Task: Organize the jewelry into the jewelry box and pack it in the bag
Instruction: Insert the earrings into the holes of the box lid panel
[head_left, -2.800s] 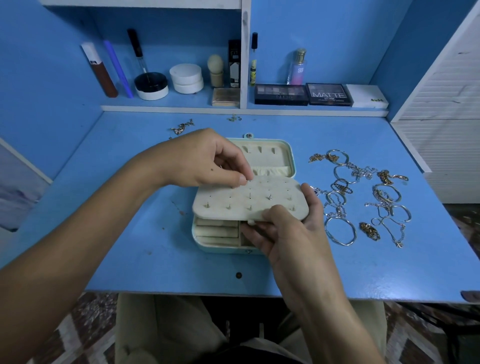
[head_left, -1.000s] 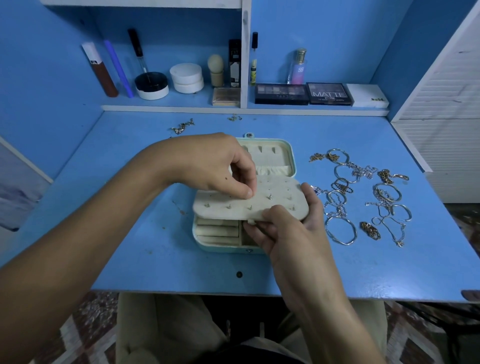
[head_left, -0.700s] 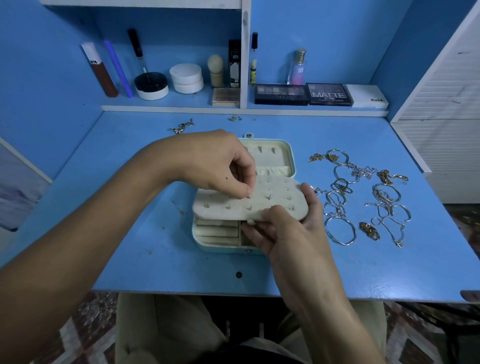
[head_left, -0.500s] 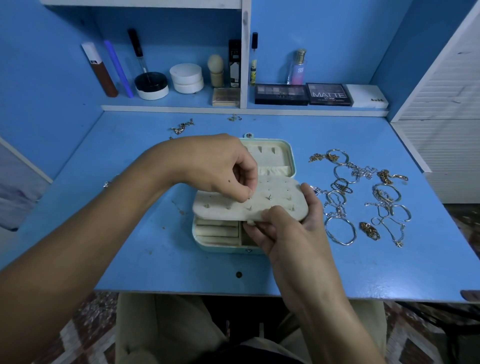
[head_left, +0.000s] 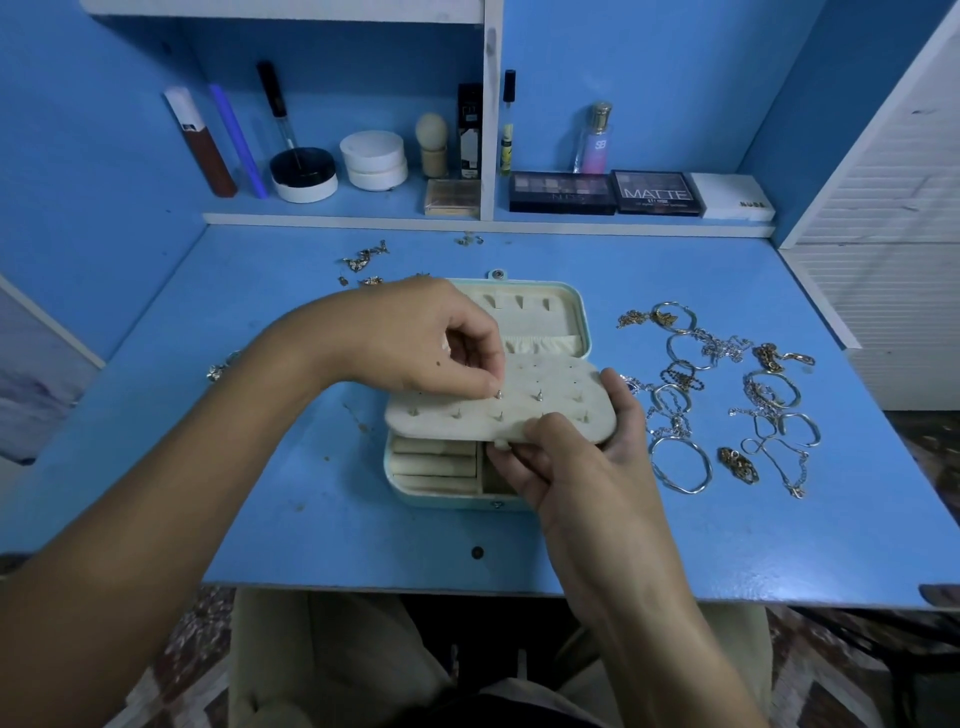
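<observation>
A pale green jewelry box (head_left: 571, 317) lies open in the middle of the blue desk (head_left: 311, 509). My right hand (head_left: 576, 467) holds its cream earring panel (head_left: 561, 410) level above the lower compartments; several studs stick through the panel. My left hand (head_left: 421, 343) pinches a small earring stud (head_left: 497, 394) at the panel's middle. Bracelets, chains and rings (head_left: 727, 400) lie spread to the right of the box. Small earrings (head_left: 363, 260) lie scattered behind my left hand. No bag is in view.
A shelf at the back holds cosmetics: eyeshadow palettes (head_left: 608, 192), a perfume bottle (head_left: 595, 140), jars (head_left: 374, 158) and brushes. A white louvered panel (head_left: 898, 208) stands at the right. A loose earring (head_left: 221, 369) lies by my left forearm.
My left hand has shifted slightly right and down along the panel, fingertips pressed at a stud. My right hand and the panel have stayed in place.
</observation>
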